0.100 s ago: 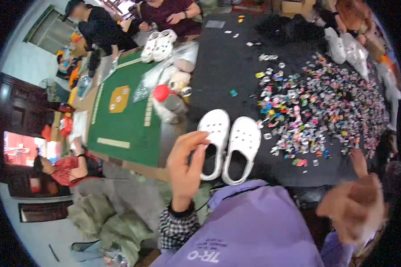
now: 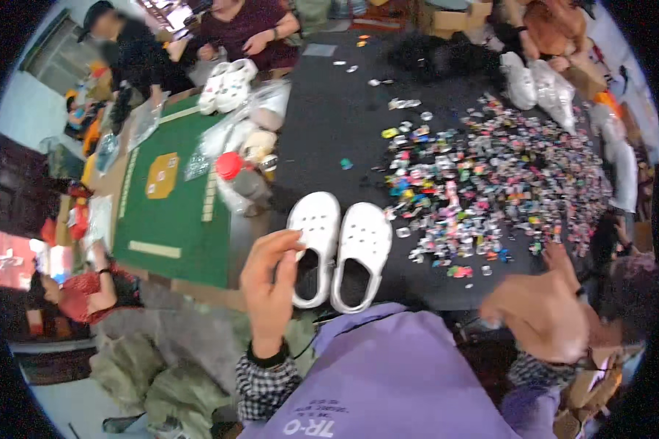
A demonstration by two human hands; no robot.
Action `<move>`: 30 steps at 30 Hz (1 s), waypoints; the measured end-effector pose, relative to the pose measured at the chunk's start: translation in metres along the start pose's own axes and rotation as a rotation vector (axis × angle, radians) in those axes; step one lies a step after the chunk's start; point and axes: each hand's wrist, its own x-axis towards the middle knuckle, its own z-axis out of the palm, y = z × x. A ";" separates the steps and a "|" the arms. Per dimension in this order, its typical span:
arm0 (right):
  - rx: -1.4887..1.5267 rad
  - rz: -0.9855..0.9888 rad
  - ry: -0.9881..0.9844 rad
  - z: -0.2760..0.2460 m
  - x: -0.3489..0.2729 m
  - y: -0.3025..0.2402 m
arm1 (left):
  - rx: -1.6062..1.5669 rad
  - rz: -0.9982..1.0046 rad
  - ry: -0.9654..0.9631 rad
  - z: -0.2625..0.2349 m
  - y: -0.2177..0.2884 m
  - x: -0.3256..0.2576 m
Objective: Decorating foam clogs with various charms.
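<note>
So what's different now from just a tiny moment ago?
The right hand has swung forward, closer to the black table; it's blurred, so I can't tell if it holds anything. The whole view shifted too, so things sit further left in the picture. No grabbing or letting go shows. The left hand stayed by the white clogs; they and the colourful little pieces stayed put.

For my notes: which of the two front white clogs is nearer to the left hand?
The left clog: in view, the left hand overlaps its edge, while the right clog lies apart.
</note>
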 end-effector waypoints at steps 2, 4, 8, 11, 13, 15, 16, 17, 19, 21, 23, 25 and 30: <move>0.388 0.083 0.095 0.045 -0.001 0.051 | -0.018 -0.045 -0.026 0.003 -0.006 -0.001; 0.422 0.244 0.138 0.071 0.001 0.084 | -0.021 -0.092 -0.061 0.012 -0.011 0.001; 0.369 0.389 0.385 0.152 0.007 0.173 | 0.045 -0.117 -0.134 0.018 -0.030 -0.004; 0.338 0.448 0.480 0.188 0.019 0.206 | 0.177 -0.067 -0.148 0.023 -0.043 -0.011; 0.239 0.465 0.670 0.222 0.029 0.228 | 0.215 -0.058 -0.174 0.025 -0.051 -0.016; 0.117 0.447 0.700 0.244 0.045 0.243 | 0.243 -0.138 -0.184 0.024 -0.055 -0.022; 0.066 0.472 0.646 0.243 0.053 0.236 | 0.257 -0.150 -0.191 0.024 -0.056 -0.026; 0.013 0.495 0.591 0.240 0.061 0.227 | 0.252 -0.151 -0.196 0.023 -0.059 -0.029; -0.046 0.502 0.511 0.240 0.072 0.219 | 0.323 -0.199 -0.204 0.023 -0.068 -0.035; -0.034 0.507 0.493 0.245 0.077 0.226 | 0.333 -0.202 -0.228 0.025 -0.071 -0.038; 0.001 0.537 0.512 0.246 0.082 0.234 | 0.407 -0.249 -0.259 0.027 -0.069 -0.041; 0.034 0.549 0.578 0.239 0.079 0.244 | 0.437 -0.239 -0.292 0.024 -0.084 -0.046; 0.150 0.401 0.723 0.232 0.081 0.289 | 0.414 -0.285 -0.291 0.029 -0.106 -0.053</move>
